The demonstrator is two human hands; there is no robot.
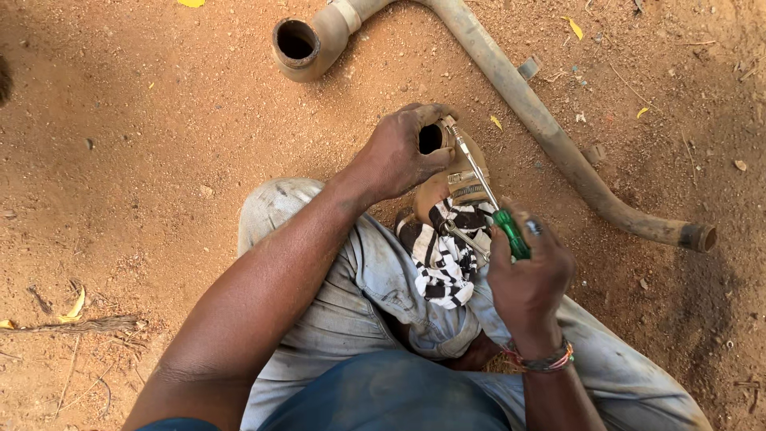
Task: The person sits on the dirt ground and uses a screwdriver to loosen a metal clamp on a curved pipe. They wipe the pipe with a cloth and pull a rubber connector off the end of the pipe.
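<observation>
A: How do the hands sit?

B: The left hand (pixel 399 156) is wrapped shut around the dusty tan rubber hose elbow (pixel 447 172) above the knees. The right hand (pixel 528 275) is closed on the green-handled metal screwdriver (pixel 487 199), whose shaft slants up-left into the hose.

A: Any labels?

B: None; only a striped black-and-white cloth (pixel 443 255).

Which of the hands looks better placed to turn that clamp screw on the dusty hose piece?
Probably the right hand: it grips the green-handled screwdriver, whose metal tip sits by the band clamp on the tan rubber hose piece. The left hand is wrapped around the hose's open end, steadying it.
</observation>
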